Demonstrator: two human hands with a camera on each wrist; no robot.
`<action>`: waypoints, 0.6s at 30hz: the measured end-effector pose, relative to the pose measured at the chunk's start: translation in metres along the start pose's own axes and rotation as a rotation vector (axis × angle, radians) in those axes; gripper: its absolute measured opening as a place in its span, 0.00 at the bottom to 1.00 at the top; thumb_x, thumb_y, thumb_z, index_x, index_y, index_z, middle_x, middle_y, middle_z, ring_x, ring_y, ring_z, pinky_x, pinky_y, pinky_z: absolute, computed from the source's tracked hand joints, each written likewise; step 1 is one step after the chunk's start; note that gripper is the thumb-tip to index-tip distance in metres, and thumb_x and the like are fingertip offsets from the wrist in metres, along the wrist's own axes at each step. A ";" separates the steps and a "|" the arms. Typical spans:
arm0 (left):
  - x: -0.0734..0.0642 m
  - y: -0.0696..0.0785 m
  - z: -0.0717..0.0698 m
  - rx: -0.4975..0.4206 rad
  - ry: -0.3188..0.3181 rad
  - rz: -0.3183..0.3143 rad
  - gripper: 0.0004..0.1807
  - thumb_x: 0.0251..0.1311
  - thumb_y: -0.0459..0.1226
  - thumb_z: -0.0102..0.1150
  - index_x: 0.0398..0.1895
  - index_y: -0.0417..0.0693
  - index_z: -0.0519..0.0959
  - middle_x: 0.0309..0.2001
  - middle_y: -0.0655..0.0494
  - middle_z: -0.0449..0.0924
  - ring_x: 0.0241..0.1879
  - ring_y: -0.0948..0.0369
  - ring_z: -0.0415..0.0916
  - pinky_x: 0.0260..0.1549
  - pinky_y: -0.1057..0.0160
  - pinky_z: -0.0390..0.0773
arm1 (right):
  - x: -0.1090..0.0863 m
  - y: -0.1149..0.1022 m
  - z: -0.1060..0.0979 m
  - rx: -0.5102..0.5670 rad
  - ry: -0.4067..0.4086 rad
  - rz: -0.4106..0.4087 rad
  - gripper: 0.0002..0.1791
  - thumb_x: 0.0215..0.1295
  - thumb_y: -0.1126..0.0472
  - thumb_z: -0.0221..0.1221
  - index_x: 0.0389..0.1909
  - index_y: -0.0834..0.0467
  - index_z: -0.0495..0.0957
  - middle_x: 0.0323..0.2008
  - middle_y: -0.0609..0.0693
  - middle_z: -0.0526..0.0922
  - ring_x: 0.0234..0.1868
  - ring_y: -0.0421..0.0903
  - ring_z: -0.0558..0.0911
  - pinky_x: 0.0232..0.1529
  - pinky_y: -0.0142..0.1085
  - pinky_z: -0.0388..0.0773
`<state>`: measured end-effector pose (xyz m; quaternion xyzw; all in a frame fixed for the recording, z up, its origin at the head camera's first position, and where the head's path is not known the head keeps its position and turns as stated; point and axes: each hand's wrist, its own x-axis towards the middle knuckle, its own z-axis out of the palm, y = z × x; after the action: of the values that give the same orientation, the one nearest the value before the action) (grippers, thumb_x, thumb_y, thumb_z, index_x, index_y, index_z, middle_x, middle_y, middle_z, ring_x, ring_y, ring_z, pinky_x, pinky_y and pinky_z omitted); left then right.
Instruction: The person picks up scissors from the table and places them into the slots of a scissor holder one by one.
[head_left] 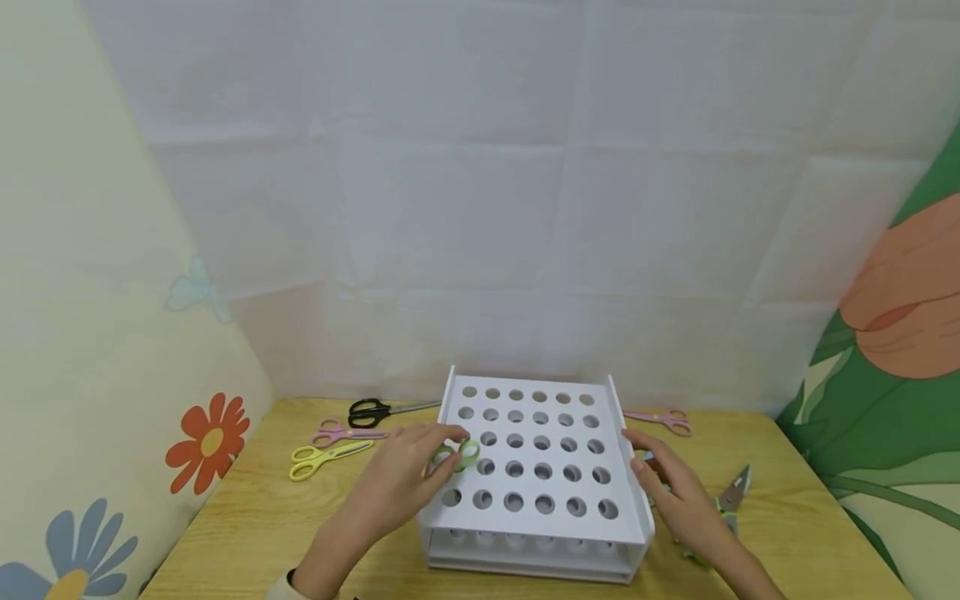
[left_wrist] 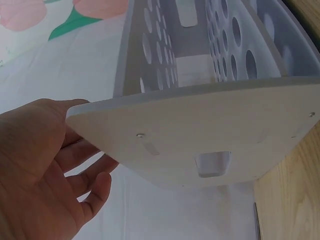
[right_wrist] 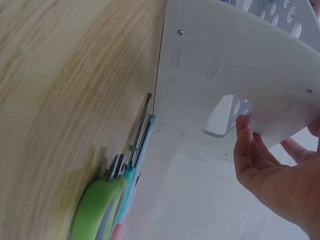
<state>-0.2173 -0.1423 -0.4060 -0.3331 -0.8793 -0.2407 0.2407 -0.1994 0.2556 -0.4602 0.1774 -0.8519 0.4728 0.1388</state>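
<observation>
A white tiered rack with rows of round holes stands at the front middle of the table. My left hand is over its left rim, thumb and index finger pinching the light green ring handles of a pair of scissors. The scissors' blades are hidden. In the left wrist view, the rack's side panel hides the fingertips of my left hand. My right hand rests loosely against the right side panel, thumb and index fingertip at its rim. One finger of my right hand touches beside the cutout.
Left of the rack lie black scissors, pink scissors and yellow scissors. On its right are another pair of pink scissors, turquoise scissors and green-handled shears. A white cloth hangs behind the table.
</observation>
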 end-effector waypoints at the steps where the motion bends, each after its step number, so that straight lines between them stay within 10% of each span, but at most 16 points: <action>1: 0.000 -0.001 -0.001 -0.018 0.009 0.005 0.13 0.63 0.37 0.70 0.51 0.52 0.84 0.48 0.63 0.85 0.47 0.60 0.81 0.45 0.55 0.76 | 0.000 0.000 0.000 0.002 0.000 0.001 0.22 0.81 0.59 0.51 0.71 0.54 0.70 0.60 0.54 0.78 0.45 0.43 0.84 0.39 0.38 0.81; 18: -0.022 -0.034 -0.041 0.048 0.131 -0.099 0.15 0.63 0.33 0.70 0.52 0.53 0.82 0.46 0.61 0.82 0.38 0.63 0.80 0.36 0.54 0.74 | -0.001 -0.001 -0.001 -0.016 0.013 -0.042 0.22 0.80 0.62 0.51 0.71 0.56 0.70 0.59 0.55 0.79 0.43 0.43 0.84 0.38 0.37 0.81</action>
<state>-0.2159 -0.1989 -0.3966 -0.2669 -0.8827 -0.2524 0.2932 -0.1985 0.2558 -0.4593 0.1908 -0.8510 0.4640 0.1555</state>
